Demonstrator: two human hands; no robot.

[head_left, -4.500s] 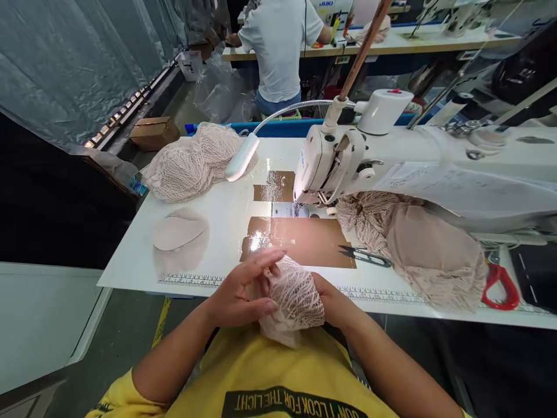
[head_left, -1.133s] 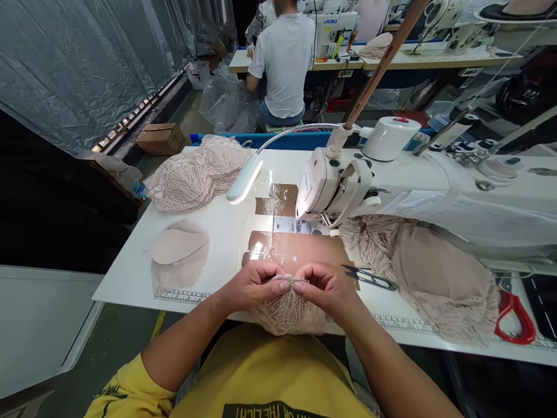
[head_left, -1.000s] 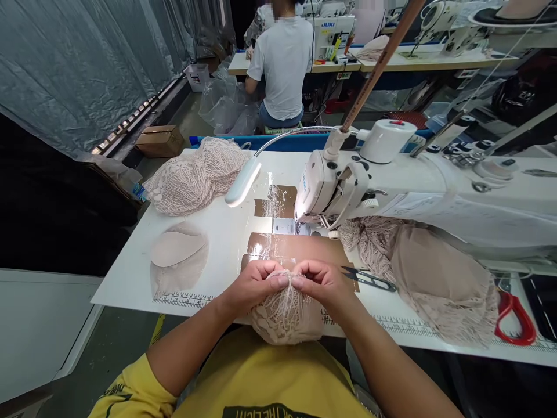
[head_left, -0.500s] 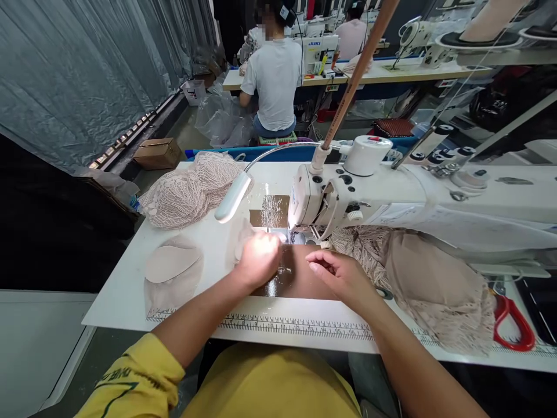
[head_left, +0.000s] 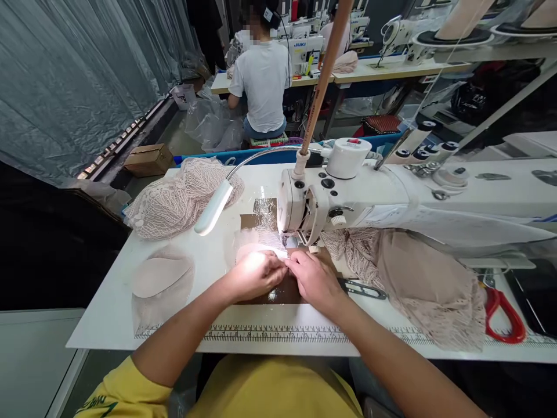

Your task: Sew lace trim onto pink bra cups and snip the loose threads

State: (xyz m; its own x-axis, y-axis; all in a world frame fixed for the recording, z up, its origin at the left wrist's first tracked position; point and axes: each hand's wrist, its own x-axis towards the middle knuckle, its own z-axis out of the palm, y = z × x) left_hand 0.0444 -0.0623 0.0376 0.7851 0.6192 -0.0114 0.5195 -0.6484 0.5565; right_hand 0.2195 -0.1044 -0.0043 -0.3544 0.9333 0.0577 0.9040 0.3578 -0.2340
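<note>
My left hand [head_left: 256, 274] is closed, its fingertips pinching a pale beige fabric piece [head_left: 250, 247] just in front of the sewing machine [head_left: 296, 203]. Close beside it, my right hand [head_left: 315, 281] has thumb and finger on the same fabric's edge. The fabric, partly sheer and lacy, lies left of and beneath the needle area under bright light. Fingers hide part of its edge. Under both hands is a shiny brown plate [head_left: 287, 293]. A small dark tool [head_left: 365, 289] lies by my right wrist.
Bundled beige lace [head_left: 174, 200] lies at the back left, behind a cut fabric piece [head_left: 163, 284]. A lamp [head_left: 214, 208] hangs over the table. Beige garments [head_left: 422, 278] and red-handled scissors [head_left: 502, 316] sit to the right. A printed ruler [head_left: 278, 334] runs along the front edge. A co-worker [head_left: 263, 81] sits ahead.
My right hand has moved left to meet my left hand at the fabric. More of the fabric and the dark tool now show. The view has shifted slightly to the right.
</note>
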